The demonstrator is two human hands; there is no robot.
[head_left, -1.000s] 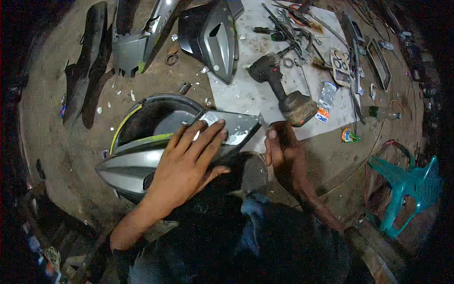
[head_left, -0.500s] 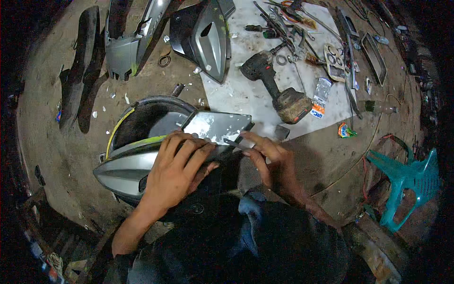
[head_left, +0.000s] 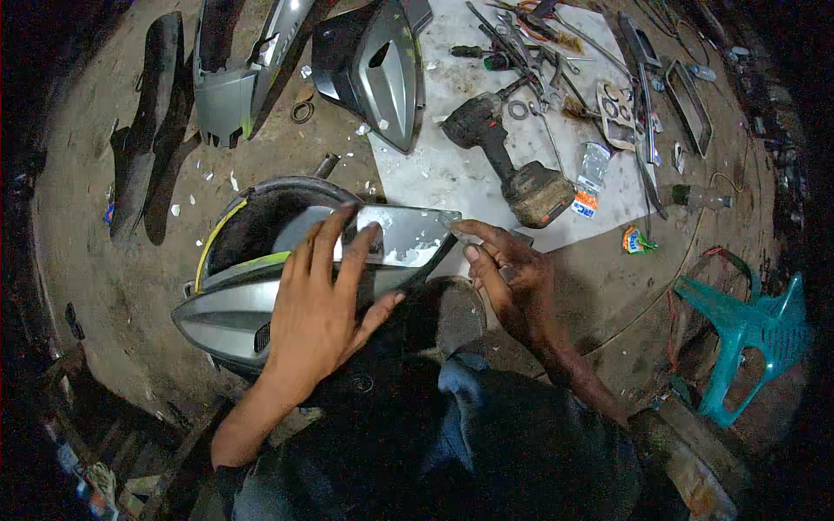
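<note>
A silver-grey motorcycle fairing panel [head_left: 230,317] with a yellow-green edge lies in front of me. White peeling patches cover its flat right section [head_left: 415,234]. Over the panel my left hand [head_left: 317,304] is spread, fingers apart and slightly blurred, holding nothing. At the section's far right corner is my right hand [head_left: 517,273], index finger and thumb near the edge, other fingers curled in. Whatever it grips is mostly hidden. Behind the panel, a round black tub-like part [head_left: 261,208] shows a yellow rim line.
A cordless impact driver [head_left: 508,161] lies on a white sheet [head_left: 417,187] with several wrenches and screwdrivers [head_left: 530,56]. More fairing panels [head_left: 378,82] sit at the far left. To the right is a teal plastic part [head_left: 747,334]. White flakes [head_left: 233,182] dot the floor.
My left hand has lifted its fingers and spread them farther over the panel. My right hand has moved up and right to the corner; the thin flat blade seen in it earlier is no longer plain.
</note>
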